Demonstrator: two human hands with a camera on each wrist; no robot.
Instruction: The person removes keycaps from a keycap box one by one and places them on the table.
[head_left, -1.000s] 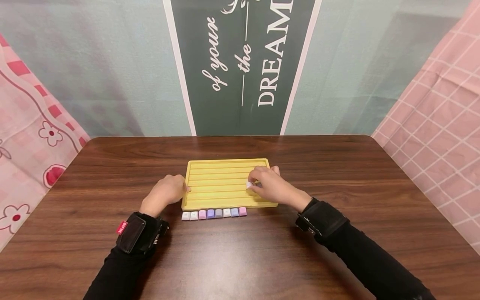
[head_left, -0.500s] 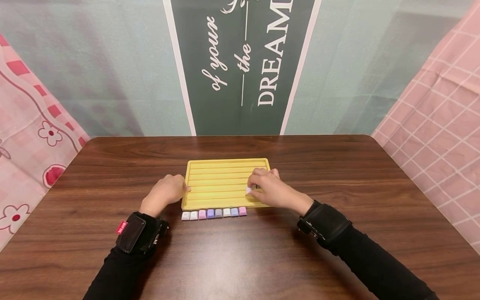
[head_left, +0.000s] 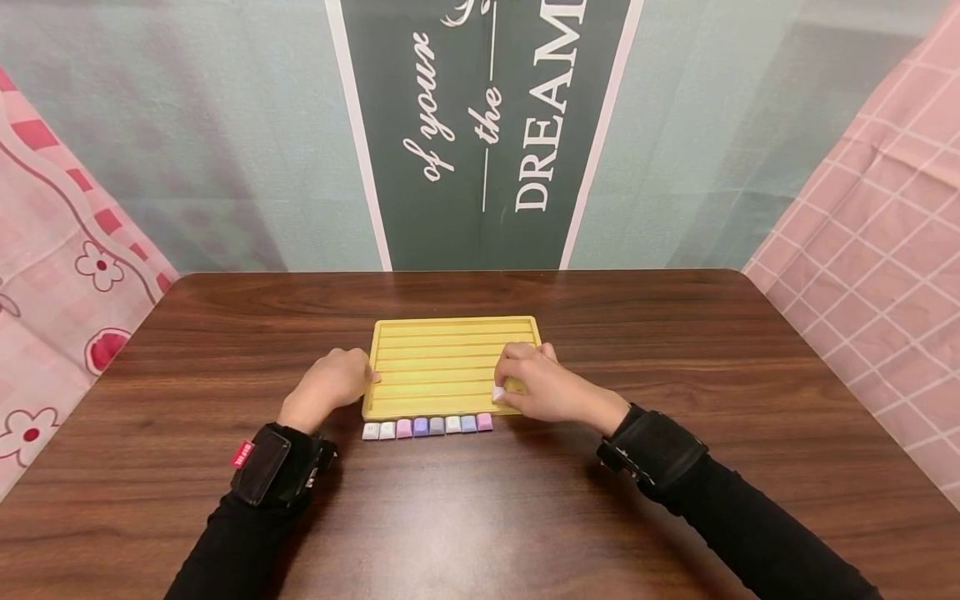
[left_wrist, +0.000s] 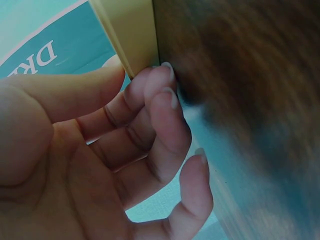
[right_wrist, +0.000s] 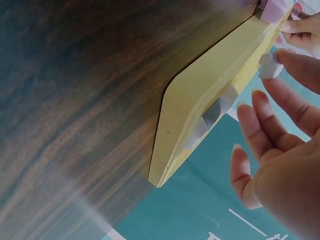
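Observation:
A shallow yellow tray [head_left: 435, 364] with raised ridges lies on the table. My left hand [head_left: 334, 379] pinches its left edge; the left wrist view shows the thumb on one face of the tray's rim [left_wrist: 132, 35] and fingertips against the other. Over the tray's near right part, my right hand [head_left: 546, 385] pinches a whitish keycap [right_wrist: 270, 66] between thumb and index finger. The other fingers are loosely bent. Beside that hand, several white and grey keycaps [right_wrist: 213, 113] sit in the tray, hidden by the hand in the head view.
A row of keycaps [head_left: 421, 427] in white, pink, blue and grey lies along the tray's near edge. The dark wooden table [head_left: 450, 517] extends around it. Behind stands a green cloth backdrop [head_left: 480, 233], with pink cloths [head_left: 885, 208] at both sides.
My right hand has moved toward the tray's near edge, carrying the whitish keycap with it. The left hand, the tray and the keycap row have stayed put.

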